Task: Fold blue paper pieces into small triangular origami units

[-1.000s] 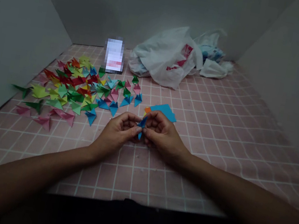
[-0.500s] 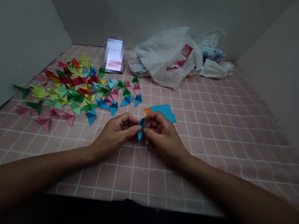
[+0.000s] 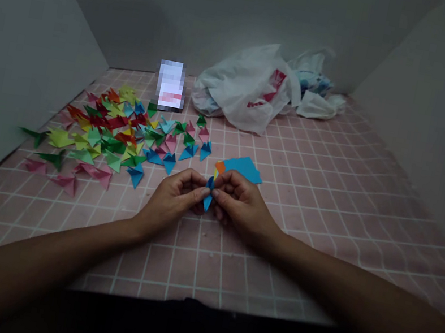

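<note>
Between my two hands is a small folded piece of blue origami paper (image 3: 207, 201), narrow and pointed at its lower end. My left hand (image 3: 176, 196) pinches its left side with thumb and fingers. From the other side my right hand (image 3: 244, 205) pinches it too, the two thumbs close together. Some fingertips are hidden behind the paper and the hands. Just beyond the right hand lie flat blue paper sheets (image 3: 246, 168), with an orange paper (image 3: 220, 167) and a bit of yellow at their left edge.
Many folded paper cranes (image 3: 112, 144) in several colours spread over the left of the pink checked tablecloth (image 3: 327, 208). Behind them a phone (image 3: 170, 85) with a blurred screen stands upright. White plastic bags (image 3: 245, 87) lie along the back wall. Walls rise on both sides.
Both hands keep their pinch on the blue paper, which has shifted very slightly. The whole view has tipped a little; the other things have stayed in place.
</note>
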The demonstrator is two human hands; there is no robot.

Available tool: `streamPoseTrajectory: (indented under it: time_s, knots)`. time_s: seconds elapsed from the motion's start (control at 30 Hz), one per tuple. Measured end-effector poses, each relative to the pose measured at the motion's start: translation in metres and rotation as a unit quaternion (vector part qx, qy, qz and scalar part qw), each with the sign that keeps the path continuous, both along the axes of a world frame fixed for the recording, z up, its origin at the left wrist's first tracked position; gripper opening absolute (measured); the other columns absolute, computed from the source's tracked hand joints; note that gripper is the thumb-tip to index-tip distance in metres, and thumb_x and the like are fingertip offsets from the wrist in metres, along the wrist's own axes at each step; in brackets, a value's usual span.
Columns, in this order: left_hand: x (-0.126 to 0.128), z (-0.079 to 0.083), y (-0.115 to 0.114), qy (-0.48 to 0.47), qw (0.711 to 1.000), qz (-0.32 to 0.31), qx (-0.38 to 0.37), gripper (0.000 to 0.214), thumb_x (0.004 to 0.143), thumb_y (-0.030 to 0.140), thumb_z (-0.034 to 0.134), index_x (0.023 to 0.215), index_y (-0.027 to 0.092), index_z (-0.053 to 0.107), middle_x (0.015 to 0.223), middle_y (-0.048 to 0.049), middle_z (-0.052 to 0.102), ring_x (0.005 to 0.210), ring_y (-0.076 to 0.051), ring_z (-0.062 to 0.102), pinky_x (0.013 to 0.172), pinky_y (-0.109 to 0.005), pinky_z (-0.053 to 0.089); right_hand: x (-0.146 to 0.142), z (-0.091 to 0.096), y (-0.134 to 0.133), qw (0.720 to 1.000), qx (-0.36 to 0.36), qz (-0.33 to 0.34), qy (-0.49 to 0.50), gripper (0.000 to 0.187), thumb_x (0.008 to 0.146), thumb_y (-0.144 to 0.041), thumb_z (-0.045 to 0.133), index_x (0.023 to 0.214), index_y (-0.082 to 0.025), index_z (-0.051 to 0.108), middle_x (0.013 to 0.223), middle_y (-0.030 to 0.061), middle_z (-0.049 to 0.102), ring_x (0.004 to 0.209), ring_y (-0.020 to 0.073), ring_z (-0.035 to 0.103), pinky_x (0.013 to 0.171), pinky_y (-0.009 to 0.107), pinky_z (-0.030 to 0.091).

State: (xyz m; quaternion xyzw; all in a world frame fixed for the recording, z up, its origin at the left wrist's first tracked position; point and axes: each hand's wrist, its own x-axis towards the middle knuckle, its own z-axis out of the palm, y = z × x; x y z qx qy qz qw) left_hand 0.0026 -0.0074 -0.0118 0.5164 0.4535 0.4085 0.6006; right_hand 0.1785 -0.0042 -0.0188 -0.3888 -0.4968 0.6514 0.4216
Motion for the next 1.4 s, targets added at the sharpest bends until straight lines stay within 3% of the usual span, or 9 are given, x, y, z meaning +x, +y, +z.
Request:
streamPoseTrajectory:
  time_s: [0.17,0.4,0.77,0.93,1.13,1.4]
  knots:
    - [0.0011,0.0009,0.0,-0.002,1.0,0.001,-0.011,0.03,0.076,0.039,0.085,0.086,0.018,0.065,0.071,0.0011,0.068,0.06,-0.012,0.065,0.058,-0.023,0.055,0.0006,-0.0009,0.0007,1.0,0.0,-0.001,-0.008,0.013,0.086,-0.025,0.066,0.089,-0.022,0.054,0.056,-0.0098,0.054,0.042,0.0073,0.049,0.04,0.019,0.035]
    - [0.0001,0.0022,-0.0004,-0.005,1.0,-0.002,0.003,0.03,0.083,0.043,0.079,0.088,0.016,0.066,0.071,0.0017,0.065,0.062,-0.011,0.064,0.06,-0.023,0.056,0.0003,-0.0017,0.0011,1.0,-0.012,-0.001,-0.006,0.013,0.085,-0.022,0.066,0.09,-0.022,0.054,0.055,-0.0096,0.055,0.042,0.0071,0.049,0.041,0.019,0.036]
    - [0.0022,0.0026,0.0005,-0.019,0.999,0.013,-0.033,0.029,0.073,0.03,0.084,0.088,0.016,0.064,0.066,0.0021,0.068,0.058,-0.012,0.065,0.06,-0.024,0.055,0.0,0.0014,0.0007,0.999,-0.033,-0.007,0.011,0.017,0.084,-0.025,0.068,0.092,-0.022,0.054,0.058,-0.0095,0.056,0.043,0.0076,0.05,0.041,0.02,0.038]
    - [0.0004,0.002,0.0008,0.0,1.0,0.006,-0.026,0.025,0.076,0.029,0.081,0.088,0.015,0.063,0.067,0.0026,0.068,0.06,-0.011,0.065,0.061,-0.023,0.054,-0.0007,-0.0019,0.002,1.0,-0.011,-0.003,0.007,0.017,0.084,-0.027,0.069,0.089,-0.021,0.054,0.058,-0.0094,0.057,0.042,0.0069,0.05,0.041,0.02,0.036]
    - [-0.0018,-0.0021,-0.0001,-0.006,1.0,-0.01,0.022,0.022,0.091,0.036,0.07,0.087,0.016,0.064,0.072,0.0022,0.066,0.065,-0.01,0.066,0.063,-0.022,0.056,0.0012,-0.0028,0.0025,1.0,-0.01,0.004,-0.006,0.012,0.086,-0.024,0.064,0.091,-0.022,0.054,0.052,-0.0093,0.057,0.042,0.0083,0.05,0.042,0.02,0.037]
    - [-0.0002,-0.0022,0.0007,-0.009,1.0,-0.007,0.015,0.02,0.086,0.032,0.074,0.086,0.016,0.063,0.069,0.0029,0.065,0.062,-0.011,0.064,0.062,-0.023,0.056,-0.0003,-0.0022,0.0011,1.0,-0.018,0.007,0.013,0.011,0.086,-0.022,0.063,0.091,-0.021,0.053,0.052,-0.009,0.057,0.043,0.0083,0.05,0.043,0.02,0.037]
